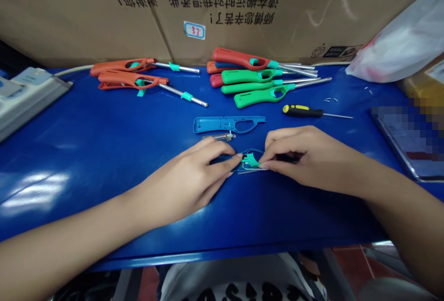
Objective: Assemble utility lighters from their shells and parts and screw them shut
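In front of me lies a blue lighter casing half (255, 150), largely covered by my fingers, with a green trigger (250, 159) and thin wires in it. My left hand (199, 171) is closed on the casing's left part, its index fingertip against the trigger's left side. At the trigger's right end, my right hand (305, 155) pinches with thumb and index finger; the trigger's tip meets these fingertips. Just beyond my left hand is a clear lighter fuel tank (224, 137), partly hidden by the knuckles. Another blue casing half (215, 124) lies open side up behind it.
Assembled green lighters (258, 98) and red lighters (239, 57) are piled at the back. Two orange lighters (128, 78) lie back left. A black-and-yellow screwdriver (301, 111) and small screws (328, 100) lie right. A cardboard box (104, 23) walls the back; a phone-like slab (409, 144) sits far right.
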Tool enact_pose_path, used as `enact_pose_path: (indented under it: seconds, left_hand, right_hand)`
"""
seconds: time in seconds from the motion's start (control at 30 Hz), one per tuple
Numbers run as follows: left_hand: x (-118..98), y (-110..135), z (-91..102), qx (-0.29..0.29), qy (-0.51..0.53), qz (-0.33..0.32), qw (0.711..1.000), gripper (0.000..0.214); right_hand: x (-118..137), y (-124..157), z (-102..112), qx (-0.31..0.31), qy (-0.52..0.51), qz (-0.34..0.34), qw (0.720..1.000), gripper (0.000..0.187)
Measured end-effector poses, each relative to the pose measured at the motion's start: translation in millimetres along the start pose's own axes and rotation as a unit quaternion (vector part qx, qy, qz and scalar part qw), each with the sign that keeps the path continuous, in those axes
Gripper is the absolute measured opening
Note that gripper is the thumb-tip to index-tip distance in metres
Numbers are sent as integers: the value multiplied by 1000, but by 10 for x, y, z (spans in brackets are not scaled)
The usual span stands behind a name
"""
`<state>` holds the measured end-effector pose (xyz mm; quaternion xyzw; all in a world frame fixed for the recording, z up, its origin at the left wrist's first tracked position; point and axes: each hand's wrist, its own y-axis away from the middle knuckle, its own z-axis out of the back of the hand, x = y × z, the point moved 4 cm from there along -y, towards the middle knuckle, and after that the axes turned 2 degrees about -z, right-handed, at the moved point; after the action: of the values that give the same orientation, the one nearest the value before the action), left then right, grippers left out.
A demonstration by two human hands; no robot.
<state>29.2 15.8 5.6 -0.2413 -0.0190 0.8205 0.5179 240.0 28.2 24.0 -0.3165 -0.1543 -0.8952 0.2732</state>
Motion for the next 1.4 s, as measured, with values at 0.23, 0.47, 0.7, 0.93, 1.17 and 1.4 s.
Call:
enact_pose_path:
  seconds: [0.23, 0.47, 0.7, 0.93, 1.17, 1.4]
  left_hand:
    - [-48, 13, 9, 42, -47, -1, 998, 45]
    - [-68, 28, -19, 81, -114, -8, 990, 54]
    - [-76, 32, -21, 75, -139, -15, 987, 53]
    - [-71, 18, 12, 48, -121, 4, 992, 48]
    - [-49, 11, 26, 31, -126, 20, 991, 49]
    - [-36, 8, 36, 40, -114, 15, 992, 48]
  right_hand:
    - [-132, -66, -43, 9, -124, -160, 979, 20]
    - [-205, 23, 263, -47, -5, -103, 994, 33]
    - [-205, 125, 284, 75, 83, -25, 993, 14]
    - [-92, 137, 272, 35, 160, 98, 982, 22]
    - [-44, 143, 212, 19, 213, 110, 971, 30]
    - [-98, 74, 228, 21, 126, 74, 989, 20]
